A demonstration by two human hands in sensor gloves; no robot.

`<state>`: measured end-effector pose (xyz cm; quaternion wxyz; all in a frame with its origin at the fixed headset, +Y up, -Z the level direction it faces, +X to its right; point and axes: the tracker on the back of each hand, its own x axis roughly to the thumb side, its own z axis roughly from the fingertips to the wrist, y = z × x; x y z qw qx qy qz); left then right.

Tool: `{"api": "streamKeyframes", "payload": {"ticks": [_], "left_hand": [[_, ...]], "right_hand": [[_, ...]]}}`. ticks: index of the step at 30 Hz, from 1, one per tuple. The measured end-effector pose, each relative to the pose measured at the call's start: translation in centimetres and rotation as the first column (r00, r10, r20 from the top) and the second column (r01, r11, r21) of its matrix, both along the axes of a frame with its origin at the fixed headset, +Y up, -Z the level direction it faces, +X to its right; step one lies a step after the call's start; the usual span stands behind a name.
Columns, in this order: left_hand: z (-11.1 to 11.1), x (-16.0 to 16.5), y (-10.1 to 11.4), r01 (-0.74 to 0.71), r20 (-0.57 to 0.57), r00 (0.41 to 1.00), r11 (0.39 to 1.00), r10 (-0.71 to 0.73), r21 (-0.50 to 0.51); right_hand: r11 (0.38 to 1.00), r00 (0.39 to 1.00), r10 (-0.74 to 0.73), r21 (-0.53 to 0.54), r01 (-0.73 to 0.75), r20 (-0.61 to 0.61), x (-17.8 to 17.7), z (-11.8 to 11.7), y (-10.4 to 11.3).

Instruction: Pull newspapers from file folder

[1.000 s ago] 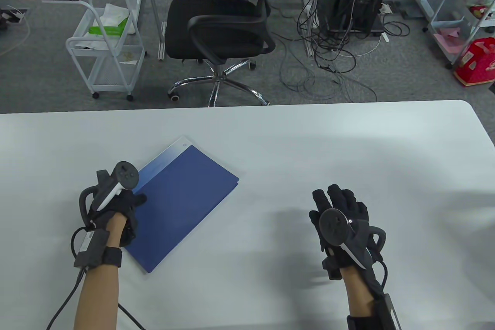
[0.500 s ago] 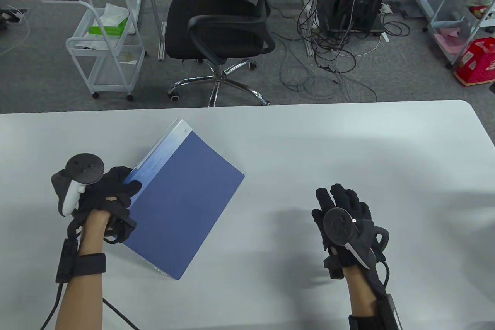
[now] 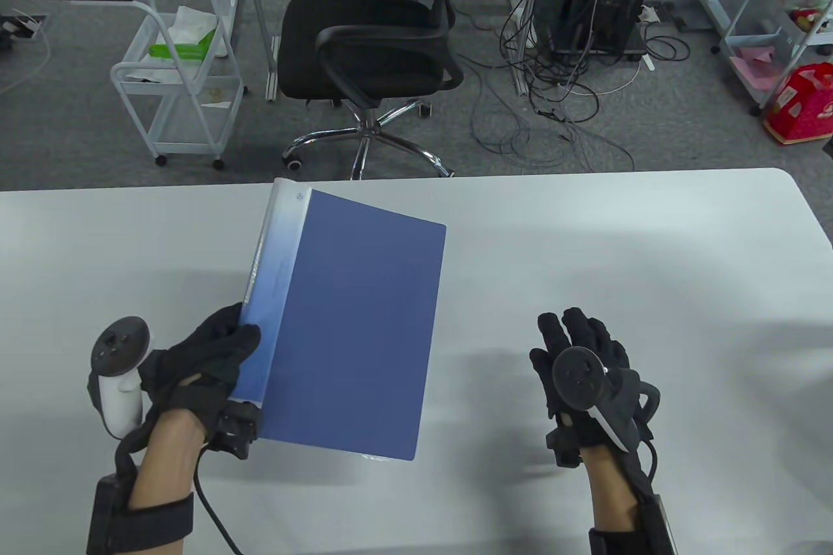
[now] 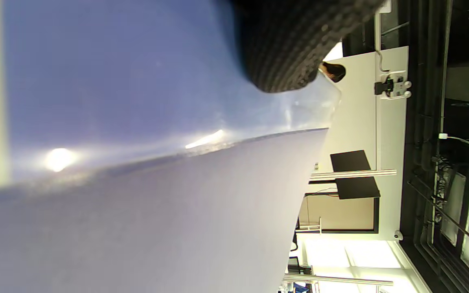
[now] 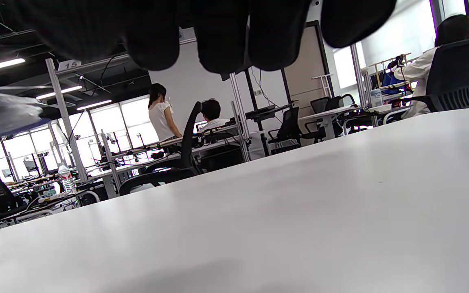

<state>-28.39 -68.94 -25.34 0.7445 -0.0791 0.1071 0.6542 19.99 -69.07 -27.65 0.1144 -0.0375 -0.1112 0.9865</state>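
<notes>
A blue file folder (image 3: 358, 327) with a pale spine is lifted off the white table (image 3: 651, 243) and tilted up, its spine to the left. My left hand (image 3: 218, 353) grips the folder at the near end of the spine. In the left wrist view the folder (image 4: 116, 101) fills the frame, with a gloved fingertip (image 4: 287, 49) pressed on it. My right hand (image 3: 579, 347) hovers open, fingers extended, to the folder's right and holds nothing; its fingertips (image 5: 218, 36) hang in the right wrist view. A thin white edge shows at the folder's bottom. No newspaper is plainly visible.
A black office chair (image 3: 371, 47) stands beyond the table's far edge. A white wire cart (image 3: 179, 73) is at the far left, and cables (image 3: 559, 93) lie on the floor at the back.
My left hand has lifted the folder off the table and turned it, so its spine now runs nearly straight away from me. The right hand has barely moved.
</notes>
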Motion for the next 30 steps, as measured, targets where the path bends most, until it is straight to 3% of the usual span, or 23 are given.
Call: {"api": "streamKeyframes", "payload": {"ticks": [6,8,14,18,22,26,30], "left_hand": [[0.4,3.1,-4.6,0.050,0.025,0.999,0.992,-0.047,-0.115],[0.3,3.6,-6.2,0.135,0.037,0.991,0.978,-0.131,-0.160],[0.2,4.5,-7.4,0.328,0.069,0.945,0.920,-0.321,-0.213],[0.5,4.7,-6.9,0.475,0.060,0.879,0.857,-0.473,-0.199],[1.2,4.8,-5.6,0.509,0.073,0.860,0.841,-0.505,-0.184],[1.4,6.0,-3.1,0.523,-0.030,0.851,0.851,-0.524,-0.048],[0.7,10.4,-1.0,0.602,0.073,0.791,0.794,-0.608,0.089]], "right_hand": [[1.000,1.000,0.000,-0.010,0.000,0.005,0.0,0.0,-0.1],[1.000,1.000,0.000,-0.011,0.000,0.009,0.1,0.0,-0.1],[1.000,1.000,-0.002,-0.018,0.002,0.018,0.2,0.0,-0.1],[1.000,1.000,-0.003,-0.020,0.003,0.022,0.3,0.0,0.0],[1.000,1.000,-0.004,-0.011,0.004,0.026,0.4,0.0,0.1],[1.000,1.000,-0.007,-0.004,0.007,0.029,0.5,0.0,0.2],[1.000,1.000,-0.006,0.000,0.006,0.029,0.6,-0.1,0.1]]}}
